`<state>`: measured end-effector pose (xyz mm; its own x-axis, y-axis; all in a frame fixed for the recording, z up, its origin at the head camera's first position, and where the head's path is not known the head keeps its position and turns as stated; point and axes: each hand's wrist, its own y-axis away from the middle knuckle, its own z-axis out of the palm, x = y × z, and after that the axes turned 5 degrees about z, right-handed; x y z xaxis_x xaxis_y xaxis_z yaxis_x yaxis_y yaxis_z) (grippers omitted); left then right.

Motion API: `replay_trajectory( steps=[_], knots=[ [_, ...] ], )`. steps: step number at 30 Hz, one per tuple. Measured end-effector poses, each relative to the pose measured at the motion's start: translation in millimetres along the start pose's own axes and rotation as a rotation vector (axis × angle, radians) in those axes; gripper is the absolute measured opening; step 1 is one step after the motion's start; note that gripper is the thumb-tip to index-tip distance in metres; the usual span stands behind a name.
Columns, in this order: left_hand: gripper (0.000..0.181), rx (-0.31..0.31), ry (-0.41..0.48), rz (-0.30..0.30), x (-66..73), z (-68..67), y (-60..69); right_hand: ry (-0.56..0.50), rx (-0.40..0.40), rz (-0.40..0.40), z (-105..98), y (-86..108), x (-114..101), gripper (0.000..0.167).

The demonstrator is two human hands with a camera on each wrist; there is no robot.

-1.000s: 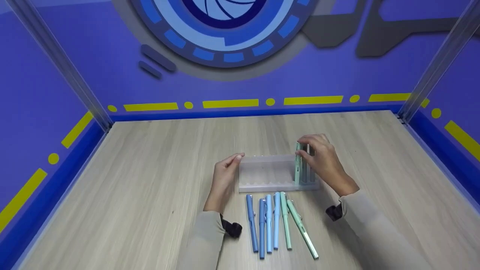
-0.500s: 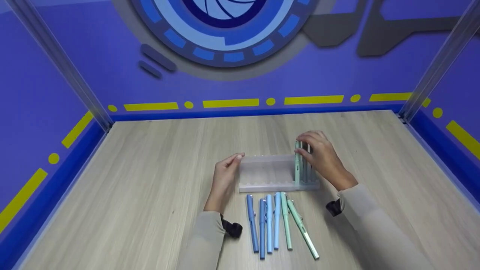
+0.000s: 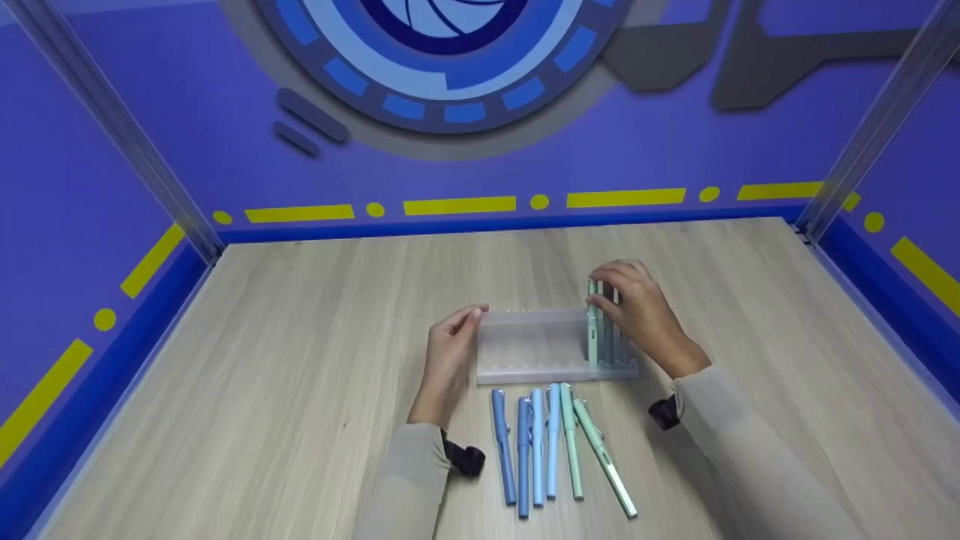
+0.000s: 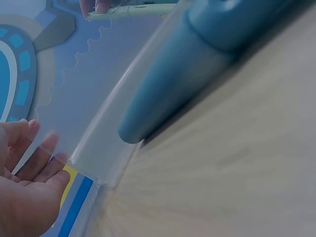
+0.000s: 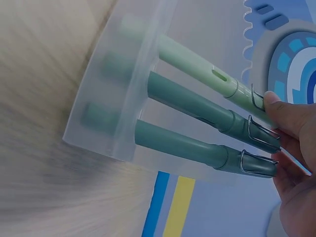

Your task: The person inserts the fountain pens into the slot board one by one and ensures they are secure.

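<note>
While my right hand (image 3: 637, 307) is pinching a pale green pen (image 3: 592, 334) just right of frame centre, it's standing upright in the clear stand (image 3: 529, 374) | my left hand (image 3: 448, 349), farther off, is pinching the stand's left edge.

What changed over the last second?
Right hand and its wrist edged slightly left and away from the person, the held light green pen shifting a touch with them; whether it also lifted, I can't tell. Nothing newly gripped or let go.

Unchanged: left hand at the rack's left end, rack in place, six loose pens in front.
</note>
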<state>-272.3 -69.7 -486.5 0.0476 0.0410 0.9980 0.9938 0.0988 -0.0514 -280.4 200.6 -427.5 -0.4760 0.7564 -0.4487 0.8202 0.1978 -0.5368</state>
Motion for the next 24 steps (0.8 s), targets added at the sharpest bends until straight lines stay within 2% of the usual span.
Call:
replay_trajectory(
  steps=[16,24],
  knots=[
    [0.030,0.018,-0.019,0.010,-0.2,1.9,0.3,-0.004,-0.013,0.031,0.6,1.1,-0.4,0.030],
    [0.030,0.027,-0.008,0.033,0.1,2.3,1.0,0.003,0.021,-0.018,1.8,1.5,0.7,0.031]
  ],
)
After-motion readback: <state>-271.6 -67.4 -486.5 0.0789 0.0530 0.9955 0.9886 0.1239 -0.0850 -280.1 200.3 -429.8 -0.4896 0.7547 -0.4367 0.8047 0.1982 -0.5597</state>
